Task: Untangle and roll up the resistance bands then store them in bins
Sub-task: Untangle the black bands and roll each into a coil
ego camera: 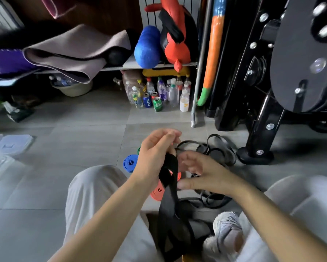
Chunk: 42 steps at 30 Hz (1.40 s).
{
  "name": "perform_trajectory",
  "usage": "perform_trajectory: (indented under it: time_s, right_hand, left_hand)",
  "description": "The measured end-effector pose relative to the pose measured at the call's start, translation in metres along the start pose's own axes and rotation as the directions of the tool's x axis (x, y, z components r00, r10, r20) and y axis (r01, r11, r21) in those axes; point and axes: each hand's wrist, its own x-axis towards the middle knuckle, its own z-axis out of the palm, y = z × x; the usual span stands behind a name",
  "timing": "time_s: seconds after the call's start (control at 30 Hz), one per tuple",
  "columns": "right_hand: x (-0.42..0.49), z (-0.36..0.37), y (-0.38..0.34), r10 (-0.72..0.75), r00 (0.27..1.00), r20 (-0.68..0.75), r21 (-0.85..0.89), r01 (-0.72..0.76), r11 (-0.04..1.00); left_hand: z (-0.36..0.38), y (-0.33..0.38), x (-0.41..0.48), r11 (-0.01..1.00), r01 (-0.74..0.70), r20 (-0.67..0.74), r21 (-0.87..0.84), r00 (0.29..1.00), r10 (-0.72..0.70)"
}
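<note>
My left hand (155, 156) grips the upper end of a wide black resistance band (168, 201), which hangs down in twisted loops between my knees. Just right of the band is my right hand (202, 173), fingers spread and relaxed, thumb close to the black strip; I cannot tell whether it touches. On the floor behind my hands lies a tangle of thin black bands (215, 150). A rolled blue band (130, 162) sits left of my left hand, a bit of green band (139, 149) peeks out beside it, and an orange-red band (158, 191) lies under the hands.
Clear plastic bins and lids (9, 146) lie on the grey tile floor at the left. Bottles and cans (157, 95) stand under a shelf holding mats (70, 52). A black exercise machine (272, 91) fills the right. My shoe (227, 229) is at the lower right.
</note>
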Motion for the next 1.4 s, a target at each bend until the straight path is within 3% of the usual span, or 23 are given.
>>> perform_trajectory:
  time_s: [0.07,0.2,0.3,0.37,0.43,0.53,0.67,0.77,0.83,0.93,1.1,1.2,1.27,1.33,1.4]
  right_hand:
    - [0.001,0.012,-0.002,-0.043,0.999,-0.032,0.02,0.044,0.999]
    - [0.004,0.03,0.003,-0.122,0.974,-0.189,-0.152,0.094,0.984]
    - [0.002,0.035,0.007,-0.099,0.971,-0.219,-0.138,0.07,0.988]
    - [0.003,0.033,0.01,-0.098,0.96,-0.261,-0.1,0.074,0.992]
    - [0.002,0.029,0.008,-0.095,0.957,-0.274,-0.168,0.05,0.984]
    - [0.0,0.028,0.006,-0.069,0.98,-0.185,-0.269,0.017,0.963]
    - [-0.004,0.034,0.01,-0.101,0.991,-0.087,-0.189,0.084,0.978]
    - [-0.007,0.035,0.007,-0.117,0.99,-0.085,-0.159,0.102,0.982]
    - [-0.007,0.035,0.003,-0.122,0.99,-0.07,-0.096,0.115,0.989]
    - [-0.005,0.042,-0.004,-0.146,0.988,-0.053,-0.079,0.141,0.987]
    - [-0.005,0.052,-0.007,-0.224,0.966,-0.129,-0.17,0.201,0.965]
    - [-0.008,0.049,-0.009,-0.215,0.965,-0.15,-0.158,0.191,0.969]
    - [-0.008,0.048,-0.01,-0.205,0.97,-0.133,-0.11,0.191,0.975]
    - [-0.008,0.046,-0.01,-0.2,0.972,-0.124,-0.151,0.18,0.972]
    - [-0.005,0.048,-0.011,-0.189,0.975,-0.114,-0.292,0.149,0.945]
  left_hand:
    - [-0.005,0.009,-0.008,0.996,-0.028,0.01,0.083,1.0,0.027]
    - [-0.013,0.011,-0.021,0.987,-0.033,0.031,0.159,0.999,0.029]
    - [-0.025,0.011,-0.03,0.967,-0.011,0.073,0.254,0.997,-0.008]
    - [-0.035,0.012,-0.035,0.913,-0.005,0.151,0.409,0.987,-0.062]
    - [-0.043,0.014,-0.038,0.802,-0.029,0.231,0.597,0.963,-0.137]
    - [-0.05,0.018,-0.044,0.563,-0.14,0.309,0.815,0.926,-0.218]
    - [-0.059,0.016,-0.053,0.273,-0.373,0.404,0.887,0.913,-0.065]
    - [-0.065,0.017,-0.061,0.187,-0.388,0.374,0.902,0.921,0.107]
    - [-0.068,0.023,-0.066,0.297,-0.311,0.282,0.903,0.95,0.136]
    - [-0.064,0.032,-0.071,0.664,-0.151,0.172,0.732,0.985,0.034]
    - [-0.059,0.04,-0.074,0.933,-0.05,0.171,0.356,0.985,-0.012]
    - [-0.071,0.038,-0.075,0.983,-0.014,0.213,0.184,0.977,-0.026]
    - [-0.08,0.031,-0.077,0.982,0.005,0.19,0.189,0.981,-0.042]
    - [-0.089,0.026,-0.077,0.921,0.001,0.104,0.389,0.994,-0.045]
    - [-0.097,0.024,-0.079,0.726,-0.027,0.092,0.688,0.995,-0.05]
